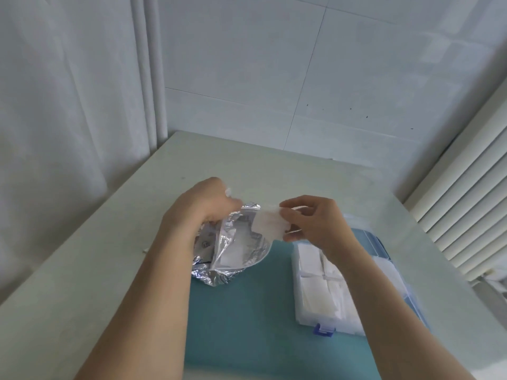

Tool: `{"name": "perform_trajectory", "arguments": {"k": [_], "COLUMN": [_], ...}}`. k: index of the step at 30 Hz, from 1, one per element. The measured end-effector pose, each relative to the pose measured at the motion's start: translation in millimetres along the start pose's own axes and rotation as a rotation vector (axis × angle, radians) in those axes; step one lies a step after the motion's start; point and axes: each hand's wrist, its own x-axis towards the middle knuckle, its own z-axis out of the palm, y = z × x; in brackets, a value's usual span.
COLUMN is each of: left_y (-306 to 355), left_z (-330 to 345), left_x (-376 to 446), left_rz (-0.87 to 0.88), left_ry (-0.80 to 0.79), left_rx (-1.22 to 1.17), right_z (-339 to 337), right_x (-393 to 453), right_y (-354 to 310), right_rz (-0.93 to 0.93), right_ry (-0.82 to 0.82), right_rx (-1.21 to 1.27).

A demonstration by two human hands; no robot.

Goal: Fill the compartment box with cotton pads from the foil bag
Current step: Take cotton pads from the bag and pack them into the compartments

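Note:
A crumpled silver foil bag (233, 248) is held up over the table's middle, its open mouth facing right. My left hand (203, 207) grips the bag's top left edge. My right hand (310, 220) pinches a small stack of white cotton pads (270, 223) at the bag's mouth, half outside it. More white pads show inside the bag. To the lower right lies the clear plastic compartment box (318, 322) with a blue latch (323, 329); its compartments hold white pads. My right forearm crosses over the box.
A teal mat (241, 311) lies under the bag and box on a pale table (96, 259). The box's clear lid (384, 259) lies open to the right. A white curtain hangs at the left, a ribbed radiator stands at the right, and a tiled wall is behind.

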Motion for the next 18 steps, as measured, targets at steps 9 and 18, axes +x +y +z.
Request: {"name": "perform_trajectory", "arguments": {"k": [9,18], "left_y": [74.3,80.3], "left_z": [24.5,40.8], "left_x": [-33.0,-23.6], "left_rz": [0.277,0.311], "left_ry": [-0.224,-0.064], "left_rx": [-0.68,-0.768], "right_z": [-43.2,-65.4], "right_x": [-11.4,-7.2], "right_y": [-0.2,1.1], "right_rz": [-0.005,-0.264], "right_ry": [0.021,-0.006], "right_rx": [0.555,0.097]}}
